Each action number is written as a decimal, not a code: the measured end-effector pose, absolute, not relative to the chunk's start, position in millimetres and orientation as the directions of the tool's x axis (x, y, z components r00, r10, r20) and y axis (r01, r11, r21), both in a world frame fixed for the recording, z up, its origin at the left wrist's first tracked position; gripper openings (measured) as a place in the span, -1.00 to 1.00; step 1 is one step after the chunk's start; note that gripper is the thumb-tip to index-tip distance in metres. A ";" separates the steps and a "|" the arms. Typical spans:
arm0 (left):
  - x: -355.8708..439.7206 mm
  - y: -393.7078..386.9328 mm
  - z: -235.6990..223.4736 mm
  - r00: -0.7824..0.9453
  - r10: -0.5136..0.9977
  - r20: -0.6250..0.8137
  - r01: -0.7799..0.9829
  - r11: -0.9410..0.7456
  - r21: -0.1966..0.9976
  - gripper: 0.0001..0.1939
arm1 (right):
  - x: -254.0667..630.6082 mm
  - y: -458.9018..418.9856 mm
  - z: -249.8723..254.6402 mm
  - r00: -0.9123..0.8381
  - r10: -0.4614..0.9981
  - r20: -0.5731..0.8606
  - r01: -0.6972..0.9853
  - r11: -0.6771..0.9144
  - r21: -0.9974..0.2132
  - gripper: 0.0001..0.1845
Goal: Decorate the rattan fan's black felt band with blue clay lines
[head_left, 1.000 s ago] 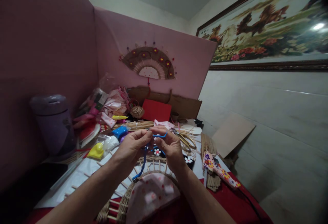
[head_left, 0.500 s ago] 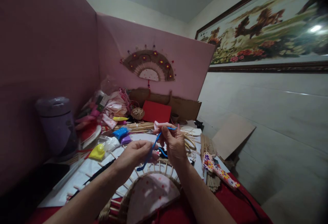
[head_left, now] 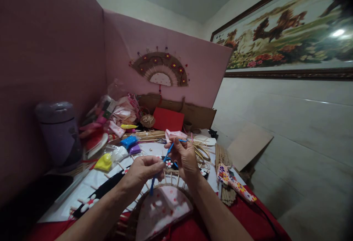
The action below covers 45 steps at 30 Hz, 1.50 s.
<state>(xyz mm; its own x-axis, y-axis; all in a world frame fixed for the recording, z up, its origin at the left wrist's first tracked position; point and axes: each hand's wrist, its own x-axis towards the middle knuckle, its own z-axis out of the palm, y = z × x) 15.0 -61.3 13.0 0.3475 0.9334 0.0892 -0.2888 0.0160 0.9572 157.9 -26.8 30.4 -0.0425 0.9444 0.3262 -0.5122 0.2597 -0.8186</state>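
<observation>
My left hand pinches a thin blue strand, which looks like rolled soft clay, between thumb and fingers. Its loose end hangs below that hand. My right hand holds the upper part of the strand, with a short end lying over its fingers. Beneath both hands lies a fan-shaped piece with a pink spotted half-circle and thin sticks spreading outward. A black band across the sticks carries white flowers with red centres. Part of another blue line on the band shows behind my right hand.
Yellow, blue and purple clay packets lie at left, near a purple cup. A twine ball and red card stand behind. At right lies a flower-patterned glue gun with a cord. A finished fan hangs ahead.
Both hands have shifted slightly, still holding the blue strand. Its lower end now hangs more steeply. More of the black band and its white flowers shows.
</observation>
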 end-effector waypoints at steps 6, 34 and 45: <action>13.7 -64.5 9.8 0.380 0.925 0.029 -0.281 0.085 0.956 -0.62 | 158.9 -28.0 30.1 -0.060 0.954 0.295 -0.541 0.218 -0.813 -0.65; 12.0 -66.4 8.8 0.351 0.936 -0.011 -0.270 0.113 0.956 -0.71 | 161.4 -24.8 27.2 -0.049 0.956 0.290 -0.584 0.208 -0.785 -0.70; 12.3 -69.8 10.7 0.346 0.938 -0.020 -0.227 0.104 0.968 -0.67 | 160.2 -27.8 27.3 -0.047 0.958 0.284 -0.573 0.207 -0.793 -0.71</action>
<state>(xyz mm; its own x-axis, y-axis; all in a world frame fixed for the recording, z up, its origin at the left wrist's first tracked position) 12.3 -69.8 10.7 0.3462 0.9379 -0.0201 -0.2270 0.1045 0.9683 160.2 -27.8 27.3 -0.0473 0.9577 0.2839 -0.5734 0.2067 -0.7928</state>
